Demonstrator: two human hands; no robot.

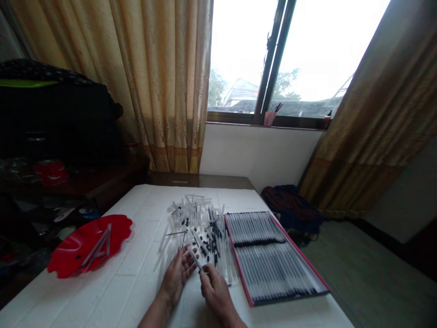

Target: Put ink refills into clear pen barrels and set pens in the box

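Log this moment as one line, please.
right hand: holds pen | left hand: open beside it | ahead: loose pen parts | right: pen box | left: red dish

This looks like a room in a home: gold patterned curtains [167, 82] hang beyond the hands [216, 289], either side of a sliding window [239, 59] with a pink cup [269, 118] on its sill. Right of the grip, past the white-covered table [136, 300], clothes or cloth [293, 209] lie heaped by the wall.
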